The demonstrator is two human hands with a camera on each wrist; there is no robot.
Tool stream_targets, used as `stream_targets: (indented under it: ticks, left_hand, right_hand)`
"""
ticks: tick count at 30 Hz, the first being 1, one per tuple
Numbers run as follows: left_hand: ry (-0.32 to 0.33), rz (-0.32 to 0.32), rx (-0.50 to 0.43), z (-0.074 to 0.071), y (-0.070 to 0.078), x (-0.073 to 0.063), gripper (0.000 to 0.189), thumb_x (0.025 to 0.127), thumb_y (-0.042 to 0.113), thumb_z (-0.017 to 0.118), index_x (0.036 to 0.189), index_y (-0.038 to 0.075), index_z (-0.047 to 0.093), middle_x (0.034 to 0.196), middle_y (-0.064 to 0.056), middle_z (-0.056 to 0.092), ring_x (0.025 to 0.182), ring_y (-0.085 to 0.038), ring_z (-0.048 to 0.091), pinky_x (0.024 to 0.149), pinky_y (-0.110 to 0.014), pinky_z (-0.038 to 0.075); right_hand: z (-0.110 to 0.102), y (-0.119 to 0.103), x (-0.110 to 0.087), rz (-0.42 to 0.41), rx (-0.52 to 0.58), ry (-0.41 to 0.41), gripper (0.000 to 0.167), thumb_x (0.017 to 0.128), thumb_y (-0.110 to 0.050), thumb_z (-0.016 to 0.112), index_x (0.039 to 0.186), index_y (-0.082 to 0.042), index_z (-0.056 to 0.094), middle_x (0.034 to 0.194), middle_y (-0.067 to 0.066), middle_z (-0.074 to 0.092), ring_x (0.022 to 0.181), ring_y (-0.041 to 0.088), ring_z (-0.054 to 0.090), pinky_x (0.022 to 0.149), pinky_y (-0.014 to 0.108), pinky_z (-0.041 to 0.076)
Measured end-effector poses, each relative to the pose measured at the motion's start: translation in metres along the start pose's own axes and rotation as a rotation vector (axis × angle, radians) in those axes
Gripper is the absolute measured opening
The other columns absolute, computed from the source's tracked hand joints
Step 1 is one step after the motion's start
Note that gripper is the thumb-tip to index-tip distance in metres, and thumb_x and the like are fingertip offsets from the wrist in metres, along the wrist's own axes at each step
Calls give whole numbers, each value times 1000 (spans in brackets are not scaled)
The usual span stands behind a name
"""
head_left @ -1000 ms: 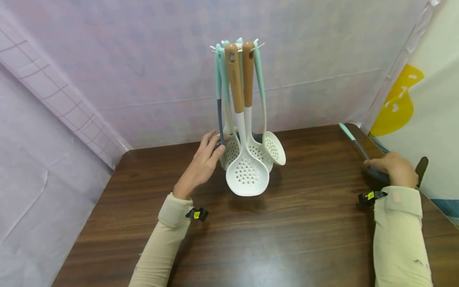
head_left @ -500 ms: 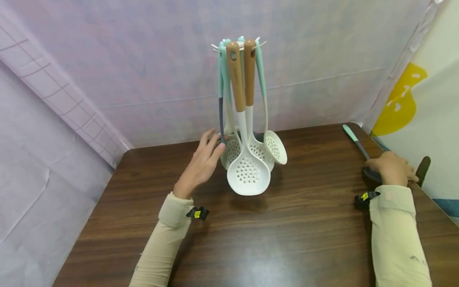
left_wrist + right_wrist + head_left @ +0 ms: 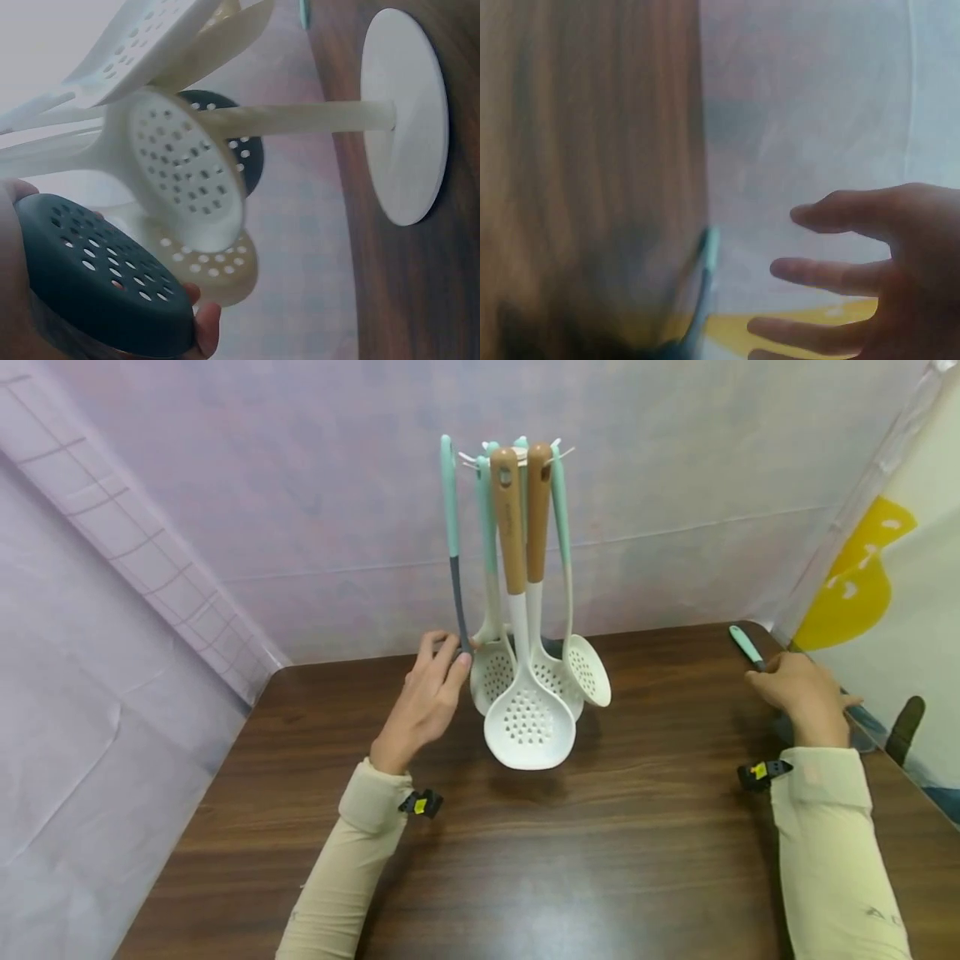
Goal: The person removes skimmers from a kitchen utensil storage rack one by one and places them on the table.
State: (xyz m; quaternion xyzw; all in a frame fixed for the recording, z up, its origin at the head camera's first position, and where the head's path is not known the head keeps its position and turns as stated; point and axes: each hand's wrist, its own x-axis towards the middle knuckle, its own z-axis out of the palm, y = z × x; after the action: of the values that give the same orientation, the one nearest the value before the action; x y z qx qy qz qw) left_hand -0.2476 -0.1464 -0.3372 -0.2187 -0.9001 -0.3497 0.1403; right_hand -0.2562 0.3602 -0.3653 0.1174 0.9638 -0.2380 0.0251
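- Grey skimmer (image 3: 105,277) is in the left hand (image 3: 423,702), upright at the left side of the white stand (image 3: 409,150), its mint handle up and its slotted head low
- Left grip is closed round that slotted head, with fingertips at the rim and the thumb by the shaft
- The skimmer's handle top is just beside the stand's hooks, apart from them
- On the stand hang a white slotted ladle (image 3: 519,618) with a wooden handle, facing front, a second wooden handle (image 3: 538,514) just behind it, and a pale skimmer (image 3: 588,668) to the right
- Right hand (image 3: 802,697) is well apart from the stand, its grip loose and its fingers spread
- Near it, a grey utensil (image 3: 746,645) with a mint handle lies at the far right of the bench (image 3: 622,827), its lower end largely hidden; contact cannot be told
- Pale cloth (image 3: 337,510) hangs behind, with a yellow shape (image 3: 847,602) at right
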Motion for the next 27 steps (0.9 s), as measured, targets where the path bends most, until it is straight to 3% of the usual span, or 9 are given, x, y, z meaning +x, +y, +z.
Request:
stream_targets:
  ticks: [3, 7, 9, 12, 14, 17, 22, 24, 27]
  left_hand:
    - [3, -22, -14, -6, 1, -1, 54, 109, 57, 21, 138, 25, 53, 156, -13, 34, 115, -35, 57, 88, -60, 49]
    - [13, -46, -69, -14, 1, -3, 52, 109, 57, 26, 140, 26, 54, 154, -12, 33, 117, -36, 55, 91, -58, 48]
    - [30, -44, -90, -18, -1, -5, 49, 109, 54, 30, 140, 25, 54, 152, -12, 36, 120, -35, 53, 95, -58, 47]
    - [68, -30, -102, -24, -9, -10, 45, 110, 48, 37, 141, 21, 54, 149, -12, 41, 125, -36, 52, 101, -58, 45]
    - [97, -37, -97, -29, -16, -15, 43, 109, 45, 41, 142, 20, 54, 147, -13, 45, 125, -38, 52, 102, -58, 44]
    - [118, -76, -40, -40, -29, -26, 45, 109, 47, 42, 143, 19, 53, 146, -15, 48, 125, -42, 54, 100, -62, 45]
    - [134, -161, 165, -64, -63, -45, 44, 108, 48, 44, 127, 11, 60, 126, -19, 60, 111, -44, 60, 89, -64, 47]
    - [132, -184, 260, -74, -78, -52, 42, 108, 46, 46, 116, 8, 61, 112, -19, 64, 102, -43, 62, 83, -62, 48]
    - [100, -228, 395, -87, -99, -64, 42, 109, 44, 44, 101, 6, 59, 92, -18, 63, 88, -43, 63, 73, -60, 47]
  right_hand:
    - [-1, -12, -1, -96, 20, 9, 75, 106, -55, 39, 140, 11, 47, 143, 45, 41, 124, 71, 37, 97, 88, 26]
    - [-4, -34, -1, -213, 102, -20, 75, 106, -59, 41, 144, 6, 46, 146, 42, 43, 124, 61, 46, 92, 70, 44]
    - [-4, -47, -3, -271, 177, -31, 71, 105, -58, 45, 145, 2, 48, 147, 39, 45, 127, 57, 48, 92, 66, 46]
    - [-1, -71, -11, -380, 277, -4, 62, 105, -51, 51, 145, -4, 50, 145, 30, 53, 130, 49, 52, 91, 45, 52]
    - [2, -88, -17, -456, 347, 30, 55, 105, -43, 56, 146, -7, 50, 145, 26, 56, 132, 45, 53, 89, 29, 49]
    - [9, -112, -26, -555, 433, 57, 52, 105, -33, 61, 150, -11, 48, 145, 23, 57, 134, 42, 54, 86, 18, 44]
    - [28, -143, -36, -659, 500, 4, 58, 102, -21, 65, 154, -11, 41, 143, 26, 56, 134, 44, 54, 102, 45, 50]
    - [34, -150, -39, -681, 503, -29, 60, 101, -18, 66, 154, -10, 40, 143, 27, 55, 136, 45, 53, 106, 59, 46]
    - [41, -158, -41, -705, 464, -55, 63, 100, -20, 68, 155, -13, 39, 149, 26, 51, 140, 45, 48, 110, 67, 40]
